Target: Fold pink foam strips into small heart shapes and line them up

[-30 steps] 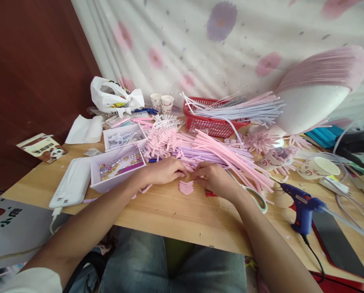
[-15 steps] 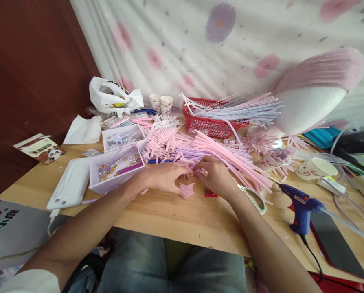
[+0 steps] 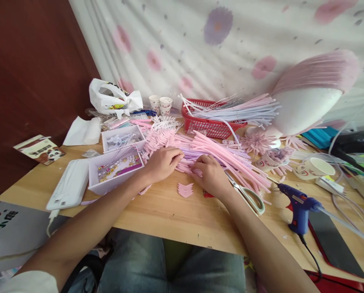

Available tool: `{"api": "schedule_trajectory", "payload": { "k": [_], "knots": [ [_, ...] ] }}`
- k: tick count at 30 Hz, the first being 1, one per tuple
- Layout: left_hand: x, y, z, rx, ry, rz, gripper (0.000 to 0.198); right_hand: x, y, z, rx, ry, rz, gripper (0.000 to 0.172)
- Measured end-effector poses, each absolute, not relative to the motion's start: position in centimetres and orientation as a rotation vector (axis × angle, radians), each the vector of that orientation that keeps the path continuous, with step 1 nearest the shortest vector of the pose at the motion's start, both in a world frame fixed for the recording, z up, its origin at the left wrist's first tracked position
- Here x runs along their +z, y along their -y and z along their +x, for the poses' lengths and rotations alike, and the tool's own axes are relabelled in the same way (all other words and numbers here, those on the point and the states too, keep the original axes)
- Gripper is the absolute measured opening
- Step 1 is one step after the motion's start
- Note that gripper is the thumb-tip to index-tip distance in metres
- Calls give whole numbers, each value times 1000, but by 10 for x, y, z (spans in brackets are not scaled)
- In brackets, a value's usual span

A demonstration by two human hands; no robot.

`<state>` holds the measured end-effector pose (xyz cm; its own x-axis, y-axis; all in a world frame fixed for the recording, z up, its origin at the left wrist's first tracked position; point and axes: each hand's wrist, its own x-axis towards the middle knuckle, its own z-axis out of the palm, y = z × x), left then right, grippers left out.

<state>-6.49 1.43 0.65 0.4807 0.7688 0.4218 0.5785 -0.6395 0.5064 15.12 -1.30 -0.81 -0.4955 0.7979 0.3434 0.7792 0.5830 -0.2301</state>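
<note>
My left hand [image 3: 164, 164] is over the near edge of the pink pile, its thumb and fingers pinched together; what sits between the tips is too small to make out. My right hand [image 3: 211, 176] has its fingers curled down over short pink pipe cleaner pieces [image 3: 197, 172]. Between and below the hands, a small stack of bent pink pipe cleaner pieces [image 3: 185, 190] lies on the wooden table, touched by neither hand. Long pink pipe cleaners [image 3: 227, 154] stretch behind my right hand. A heap of folded pink pieces [image 3: 161, 140] lies behind my left hand.
Scissors [image 3: 249, 195] lie right of my right hand, near a blue glue gun [image 3: 299, 205] and a dark phone [image 3: 336, 244]. White boxes of beads [image 3: 93, 179] and a power bank [image 3: 69, 185] are at left. Behind stands a red basket [image 3: 205, 127]; paper cups [image 3: 313, 169] stand right.
My left hand has moved up and left, away from the small pink stack, uncovering it, and its fingers have come together. My right hand has shifted slightly, its fingers still curled down.
</note>
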Motion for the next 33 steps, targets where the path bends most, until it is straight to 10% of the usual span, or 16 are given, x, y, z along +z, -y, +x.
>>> {"api": "schedule_trajectory", "payload": {
  "k": [18, 33],
  "knots": [
    [-5, -14, -62, 977, -966, 2386, 17, 2, 14, 152, 700, 1905, -1243, 9],
    [9, -5, -56, 944, -903, 2209, 12, 9, 21, 147, 509, 1961, -1114, 7]
  ]
}}
